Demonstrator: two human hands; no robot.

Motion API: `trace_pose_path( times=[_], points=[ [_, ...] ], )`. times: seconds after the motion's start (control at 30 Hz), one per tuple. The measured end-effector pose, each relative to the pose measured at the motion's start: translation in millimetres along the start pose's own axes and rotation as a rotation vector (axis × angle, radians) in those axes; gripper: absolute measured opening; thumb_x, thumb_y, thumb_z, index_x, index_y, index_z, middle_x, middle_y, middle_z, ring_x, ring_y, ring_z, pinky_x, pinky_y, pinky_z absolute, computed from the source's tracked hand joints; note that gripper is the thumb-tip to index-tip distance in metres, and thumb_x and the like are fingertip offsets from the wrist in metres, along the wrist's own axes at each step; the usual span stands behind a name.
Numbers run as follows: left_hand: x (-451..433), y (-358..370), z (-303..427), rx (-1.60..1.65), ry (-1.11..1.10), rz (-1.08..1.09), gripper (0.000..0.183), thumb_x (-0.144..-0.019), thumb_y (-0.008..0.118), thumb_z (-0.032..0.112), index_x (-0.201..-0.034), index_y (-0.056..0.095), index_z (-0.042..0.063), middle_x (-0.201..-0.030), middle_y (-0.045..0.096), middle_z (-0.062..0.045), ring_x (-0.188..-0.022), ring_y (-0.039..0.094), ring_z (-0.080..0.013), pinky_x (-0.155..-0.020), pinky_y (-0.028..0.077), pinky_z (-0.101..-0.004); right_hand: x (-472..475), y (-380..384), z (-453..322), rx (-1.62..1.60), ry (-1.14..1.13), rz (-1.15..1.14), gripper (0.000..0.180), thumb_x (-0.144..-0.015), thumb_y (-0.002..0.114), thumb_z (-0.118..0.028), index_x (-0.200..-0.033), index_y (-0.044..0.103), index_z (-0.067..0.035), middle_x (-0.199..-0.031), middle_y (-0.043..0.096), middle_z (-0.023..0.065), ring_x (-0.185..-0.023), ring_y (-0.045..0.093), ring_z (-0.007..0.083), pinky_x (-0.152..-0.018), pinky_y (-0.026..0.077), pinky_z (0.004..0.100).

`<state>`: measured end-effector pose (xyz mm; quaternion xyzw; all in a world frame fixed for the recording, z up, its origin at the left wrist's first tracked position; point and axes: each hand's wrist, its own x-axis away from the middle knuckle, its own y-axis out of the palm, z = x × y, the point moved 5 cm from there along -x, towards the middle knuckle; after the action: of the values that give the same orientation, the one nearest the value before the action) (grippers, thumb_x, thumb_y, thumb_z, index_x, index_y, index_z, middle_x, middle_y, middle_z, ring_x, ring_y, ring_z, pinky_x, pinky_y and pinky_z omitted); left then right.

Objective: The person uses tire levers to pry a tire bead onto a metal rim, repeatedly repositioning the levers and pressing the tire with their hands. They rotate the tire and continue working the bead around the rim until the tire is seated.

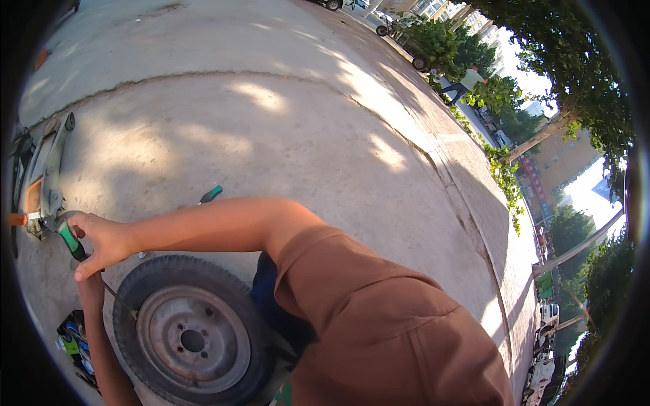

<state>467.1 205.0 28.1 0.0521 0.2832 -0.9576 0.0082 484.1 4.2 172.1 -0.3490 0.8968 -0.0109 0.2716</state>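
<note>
My right hand [104, 241] reaches across from the right, its fingers and thumb around the green-and-black handle [72, 241] of a hand tool. My left hand [91, 284] comes up from below, mostly hidden behind the right; what it grips is unclear. A thin dark shaft runs from beside the hands to the tyre's edge. The rubber tyre [128, 284] on a worn steel wheel rim [167, 309] lies flat on the ground in front of me. A second green-and-black-handled tool [211, 194] lies beyond my right forearm.
A floor jack [55, 162] with orange parts stands at the far left. Below it is an open dark container [76, 337] with small items. A small metal piece [142, 255] lies by the tyre. Cracks cross the concrete; a person [469, 79], trees and parked vehicles are farther off.
</note>
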Motion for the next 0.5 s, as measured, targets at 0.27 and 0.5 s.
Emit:
trace_pose_path(
  times=[0.27,0.5],
  points=[
    [71,-9,5,0.217,-0.068,0.067,0.044,-0.105,0.061,0.019,-0.142,0.051,-0.001,-0.136,0.057,-0.013,-0.124,0.056,-0.0222,-0.099,0.050,-0.0357,-55,23,39,0.424,-0.052,0.249,0.035,-0.103,0.060,-0.025,-0.103,0.051,0.009,-0.077,0.063,0.0160,-0.063,0.066,0.0258,-0.060,0.052,0.0409],
    [153,-22,-62,-0.449,-0.200,-0.186,0.070,-0.091,0.073,0.036,-0.148,0.046,0.004,-0.145,0.050,-0.023,-0.134,0.047,-0.0402,-0.113,0.040,-0.0460,-35,-49,111,-0.048,0.619,0.282,0.043,-0.109,0.049,-0.032,-0.102,0.052,0.011,-0.093,0.070,0.0259,-0.086,0.077,0.0344,-0.076,0.067,0.0424]
  ],
)
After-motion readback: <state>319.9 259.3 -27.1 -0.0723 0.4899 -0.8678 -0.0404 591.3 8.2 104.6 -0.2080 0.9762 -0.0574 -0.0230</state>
